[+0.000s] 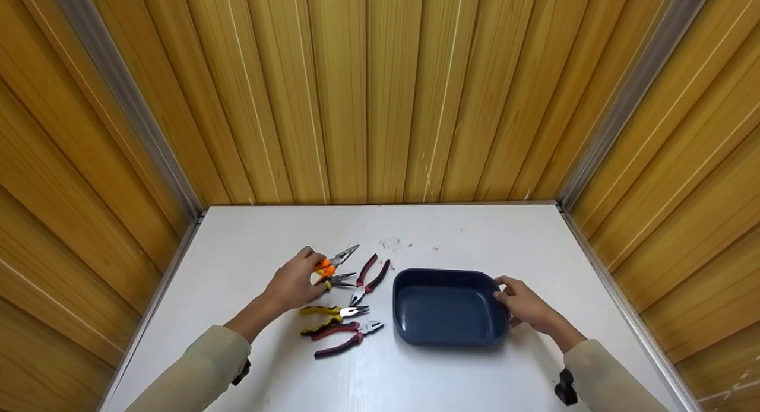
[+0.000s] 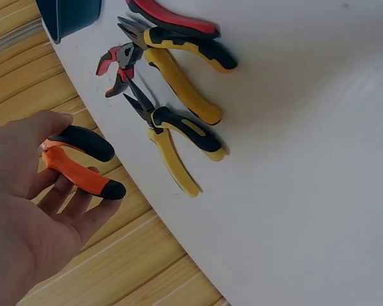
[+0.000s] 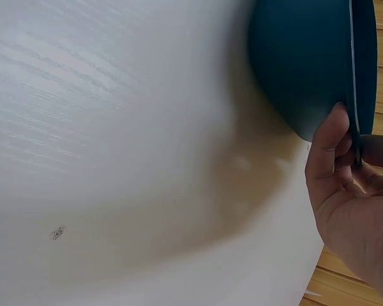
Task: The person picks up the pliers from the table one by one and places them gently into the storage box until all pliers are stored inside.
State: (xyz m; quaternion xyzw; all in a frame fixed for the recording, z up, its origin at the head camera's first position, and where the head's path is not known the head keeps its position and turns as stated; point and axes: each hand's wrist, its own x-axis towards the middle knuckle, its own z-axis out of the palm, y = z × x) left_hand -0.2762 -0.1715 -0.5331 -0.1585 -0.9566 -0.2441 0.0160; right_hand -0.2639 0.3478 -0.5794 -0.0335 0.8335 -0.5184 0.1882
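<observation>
My left hand (image 1: 291, 282) grips long-nose pliers with orange and black handles (image 2: 83, 172), their metal nose pointing up and to the right in the head view. In the left wrist view, thumb and fingers hold them near the pivot, with the handles spread. Below and beside this hand lie two yellow-and-black long-nose pliers (image 1: 351, 311) and two red-and-black pliers (image 1: 363, 329). My right hand (image 1: 525, 305) pinches the right rim of a dark blue rectangular container (image 1: 451, 314), thumb on one side of the wall and fingers on the other. Its inside shows bare.
A white table (image 1: 427, 376) carries everything, with small dark marks (image 1: 409, 244) towards its back. Wood-patterned panels (image 1: 386, 103) rise behind it and on both sides, with grey metal posts (image 1: 623, 97) at the corners.
</observation>
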